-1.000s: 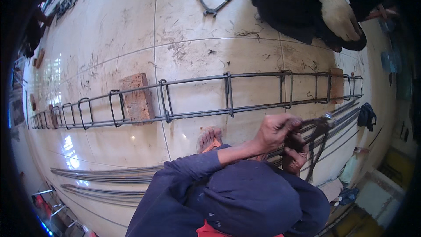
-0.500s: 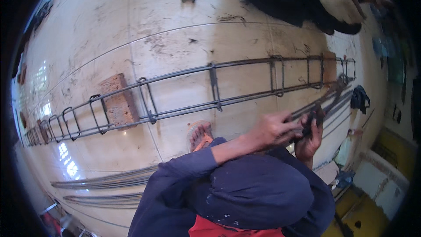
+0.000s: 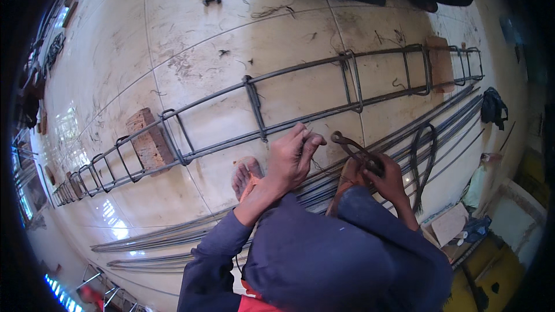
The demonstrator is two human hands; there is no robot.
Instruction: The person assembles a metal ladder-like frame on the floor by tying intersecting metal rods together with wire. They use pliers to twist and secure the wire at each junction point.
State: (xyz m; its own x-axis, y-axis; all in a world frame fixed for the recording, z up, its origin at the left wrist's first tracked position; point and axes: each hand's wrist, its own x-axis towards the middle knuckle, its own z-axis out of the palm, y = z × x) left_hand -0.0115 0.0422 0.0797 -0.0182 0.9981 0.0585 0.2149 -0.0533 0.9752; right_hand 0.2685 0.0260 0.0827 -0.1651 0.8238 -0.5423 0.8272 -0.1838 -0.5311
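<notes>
A: What're you seeing from your end?

B: I'm seeing the steel cage stretching across the tiled floor, just beyond the left hand. Bricks are sitting under it, prob lifting it so fingers & wire can pass round the bars.

A: Right hand?

B: It's wrapping firmly round the pincers by the handles, w/ the head pointing left. I'm guessing that's b/c the biting end needs to be facing the cage side.

A: & the left?

B: Hovering by the cage's near rail, fingertips drawing in toward the thumb. I can't tell if they're pinching a thin wire or if they're touching the rail.

A: What's lying nearby?

B: A dark wire loop is resting over the loose bars, just right of the right hand, prob for easy reach. The bars are running along the near side, prob leaving the cage accessible.
</notes>
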